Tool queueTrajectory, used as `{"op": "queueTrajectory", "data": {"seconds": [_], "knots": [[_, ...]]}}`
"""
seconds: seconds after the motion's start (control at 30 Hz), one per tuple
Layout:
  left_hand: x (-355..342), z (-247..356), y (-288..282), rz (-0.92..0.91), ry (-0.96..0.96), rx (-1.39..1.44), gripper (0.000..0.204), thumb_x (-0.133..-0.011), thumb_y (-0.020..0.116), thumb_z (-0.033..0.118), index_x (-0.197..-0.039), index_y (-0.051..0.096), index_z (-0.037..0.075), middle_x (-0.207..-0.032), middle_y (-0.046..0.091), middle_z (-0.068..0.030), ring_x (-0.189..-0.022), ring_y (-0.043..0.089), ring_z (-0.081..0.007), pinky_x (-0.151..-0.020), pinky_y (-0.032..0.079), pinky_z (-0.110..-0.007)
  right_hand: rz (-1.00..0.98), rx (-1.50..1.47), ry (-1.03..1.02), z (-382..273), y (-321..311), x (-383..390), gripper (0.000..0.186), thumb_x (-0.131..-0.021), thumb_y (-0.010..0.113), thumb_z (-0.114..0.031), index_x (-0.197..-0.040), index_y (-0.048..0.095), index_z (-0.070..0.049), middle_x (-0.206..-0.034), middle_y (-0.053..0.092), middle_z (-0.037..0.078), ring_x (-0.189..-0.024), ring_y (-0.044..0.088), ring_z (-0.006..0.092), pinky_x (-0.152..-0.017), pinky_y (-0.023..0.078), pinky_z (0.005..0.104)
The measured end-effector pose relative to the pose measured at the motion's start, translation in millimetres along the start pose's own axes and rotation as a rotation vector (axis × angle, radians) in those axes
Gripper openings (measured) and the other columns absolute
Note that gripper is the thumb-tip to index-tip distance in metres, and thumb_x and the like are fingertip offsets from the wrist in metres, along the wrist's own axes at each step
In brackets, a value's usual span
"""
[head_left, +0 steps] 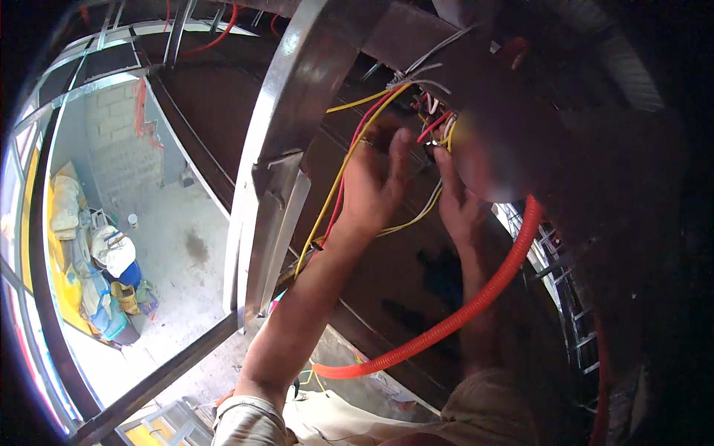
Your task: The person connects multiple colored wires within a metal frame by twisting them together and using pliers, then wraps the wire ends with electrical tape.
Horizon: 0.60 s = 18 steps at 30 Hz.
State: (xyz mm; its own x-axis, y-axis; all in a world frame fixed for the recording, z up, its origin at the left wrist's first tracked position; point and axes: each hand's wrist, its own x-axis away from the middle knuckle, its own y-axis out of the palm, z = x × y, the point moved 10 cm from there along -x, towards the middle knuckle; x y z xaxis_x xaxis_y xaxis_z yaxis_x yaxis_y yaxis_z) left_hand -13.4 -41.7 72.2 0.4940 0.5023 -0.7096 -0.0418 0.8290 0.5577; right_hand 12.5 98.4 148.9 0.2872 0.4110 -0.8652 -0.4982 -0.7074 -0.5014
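Both my arms reach up to a bundle of electrical wires [439, 119] near a metal beam. My left hand [372, 182] is raised beside it, thumb standing apart from the fingers, which bend into shadow; I see nothing gripped there. A yellow wire [335, 186] and a red wire [341, 197] run down alongside that hand and wrist. My right hand [457, 204] has its fingertips closed at the bundle's lower end, on yellow and red wire ends. A small dark piece lies at these fingertips, too small to name. A blurred patch hides what is just right of them.
An orange corrugated conduit [439, 333] curves in front of my right forearm. A shiny metal stud [271, 149] stands left of my left arm. Grey tie wires [431, 56] stick out above the bundle. Far below left, sacks and buckets [111, 253] sit on a pale floor [186, 260].
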Motion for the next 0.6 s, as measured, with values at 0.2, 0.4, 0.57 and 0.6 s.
{"op": "queueTrajectory", "data": {"seconds": [0.2,0.4,0.57,0.6], "knots": [[-5,-1,-4,0.114,0.035,0.084,0.011,-0.095,0.063,0.01,-0.098,0.061,0.0,-0.092,0.065,-0.0052,-0.088,0.058,-0.0106,-0.081,0.046,-0.026,0.01,0.01,-0.042,-8,0,-1,0.025,-0.093,0.062,-0.008,-0.117,0.059,-0.001,-0.108,0.068,0.01,-0.097,0.064,0.0177,-0.086,0.05,0.0317],[-14,-7,-8,0.176,0.052,0.264,0.02,-0.088,0.071,0.01,-0.103,0.064,-0.002,-0.093,0.069,-0.0073,-0.087,0.063,-0.0134,-0.081,0.049,-0.029,0.021,0.005,-0.062,1,10,0,0.026,-0.095,0.062,-0.008,-0.12,0.058,-0.002,-0.109,0.067,0.009,-0.098,0.063,0.0146,-0.086,0.049,0.0287],[-15,11,-7,0.137,0.24,-0.027,0.027,-0.088,0.069,0.008,-0.112,0.064,-0.004,-0.099,0.071,-0.0134,-0.09,0.068,-0.0198,-0.081,0.052,-0.031,0.067,-0.135,-0.047,4,8,-2,0.026,-0.091,0.068,-0.01,-0.115,0.063,-0.003,-0.109,0.069,0.012,-0.098,0.066,0.0204,-0.085,0.052,0.0329],[-15,13,-7,0.164,0.277,-0.057,0.027,-0.089,0.068,0.008,-0.112,0.064,-0.004,-0.099,0.071,-0.0149,-0.091,0.069,-0.0226,-0.081,0.052,-0.032,0.065,-0.134,-0.046,3,8,-3,0.026,-0.091,0.068,-0.01,-0.115,0.063,-0.003,-0.109,0.069,0.012,-0.098,0.066,0.0204,-0.085,0.052,0.0329]]}}
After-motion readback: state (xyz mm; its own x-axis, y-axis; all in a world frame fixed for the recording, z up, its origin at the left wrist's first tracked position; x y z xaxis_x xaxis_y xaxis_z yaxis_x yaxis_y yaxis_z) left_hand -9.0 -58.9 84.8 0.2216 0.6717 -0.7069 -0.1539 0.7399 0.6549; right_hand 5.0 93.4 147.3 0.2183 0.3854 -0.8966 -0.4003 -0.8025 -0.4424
